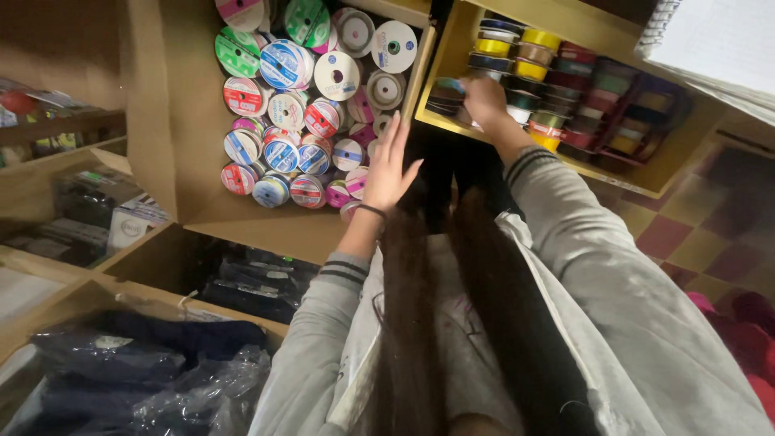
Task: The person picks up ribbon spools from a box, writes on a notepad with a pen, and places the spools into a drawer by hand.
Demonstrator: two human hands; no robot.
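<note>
My left hand point(387, 168) rests flat, fingers apart, on the edge of a cardboard box point(173, 153) filled with several ribbon spools point(284, 121) lying on their sides. My right hand point(483, 98) reaches into a yellow wooden shelf point(646, 173) and closes around a spool point(450, 85) at the left end of stacked coloured ribbon rolls point(565, 89). Both arms wear grey sleeves with striped cuffs. Long dark hair hangs down between my arms.
Wooden shelving at the left holds dark packaged goods point(89, 210). Plastic-wrapped dark fabric point(145, 371) lies at the lower left. A white notebook point(710, 40) sits at the top right. Checkered floor tiles point(686, 234) show at the right.
</note>
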